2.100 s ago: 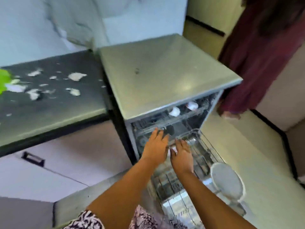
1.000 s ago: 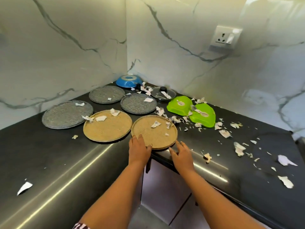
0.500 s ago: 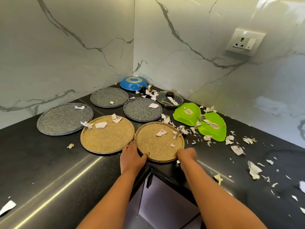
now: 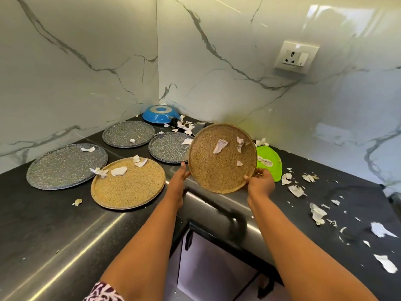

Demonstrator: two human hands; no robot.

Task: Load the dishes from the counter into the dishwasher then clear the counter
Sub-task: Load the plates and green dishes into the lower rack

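Both my hands hold a tan speckled plate lifted off the black counter and tilted toward me, with paper scraps stuck on its face. My left hand grips its left rim and my right hand grips its lower right rim. A second tan plate lies flat on the counter to the left. Three grey speckled plates lie behind it. A blue bowl sits upside down in the corner. A green dish shows behind the lifted plate.
Torn white paper scraps litter the counter on the right and lie on the plates. Marble walls meet at the corner, with a socket on the right wall. A cabinet door with a dark handle sits below the counter edge.
I turned from the dishwasher to the counter. Both hands reached the near tan plate, took hold of its rim and raised it, tilted, off the counter.
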